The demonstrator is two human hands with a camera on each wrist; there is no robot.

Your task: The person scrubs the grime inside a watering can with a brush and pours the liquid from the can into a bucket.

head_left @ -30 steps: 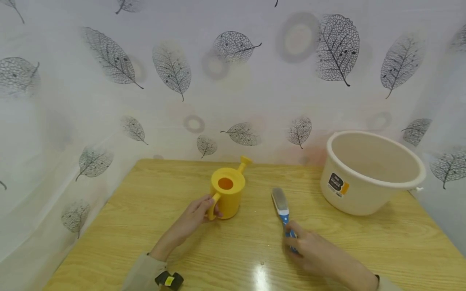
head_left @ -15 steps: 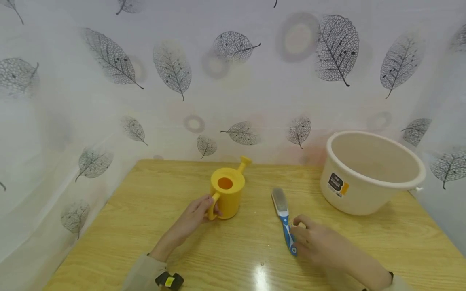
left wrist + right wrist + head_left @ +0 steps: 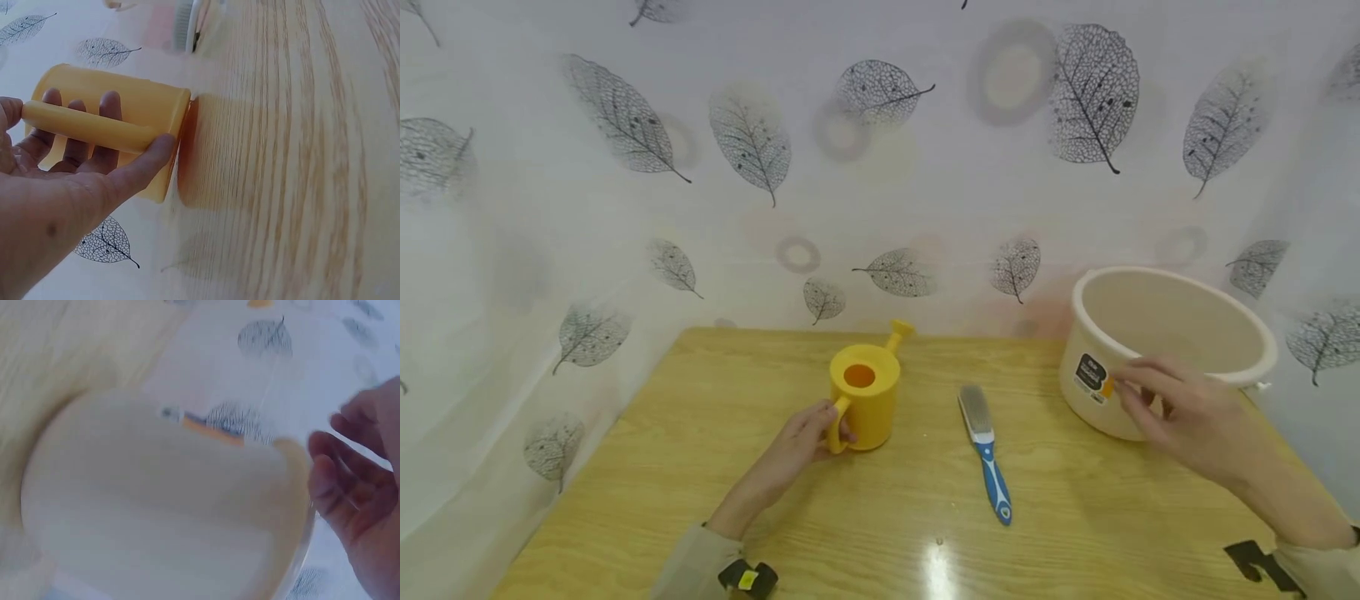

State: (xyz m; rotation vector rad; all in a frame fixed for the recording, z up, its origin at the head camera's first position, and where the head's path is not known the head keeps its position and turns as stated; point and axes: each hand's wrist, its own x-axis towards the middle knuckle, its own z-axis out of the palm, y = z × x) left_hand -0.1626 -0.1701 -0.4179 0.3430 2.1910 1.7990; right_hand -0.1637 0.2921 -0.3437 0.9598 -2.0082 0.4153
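Observation:
A yellow watering can stands upright on the table, its spout pointing to the back right. My left hand grips its handle; the left wrist view shows several fingers passing behind the handle and the thumb laid along it. My right hand is in front of a cream plastic bucket with loosely bent fingers and nothing between them. In the right wrist view, its fingertips are right at the bucket's rim. A brush with grey bristles and a blue-and-white handle lies between the two hands.
The wooden table ends at the back against a white curtain printed with leaves, which also runs along both sides. A black-and-orange label is stuck on the bucket. Light reflects off the table near its front edge.
My right hand has let go of the brush handle and moved right and forward to the bucket. The brush stays on the table. My left hand keeps its hold on the watering can.

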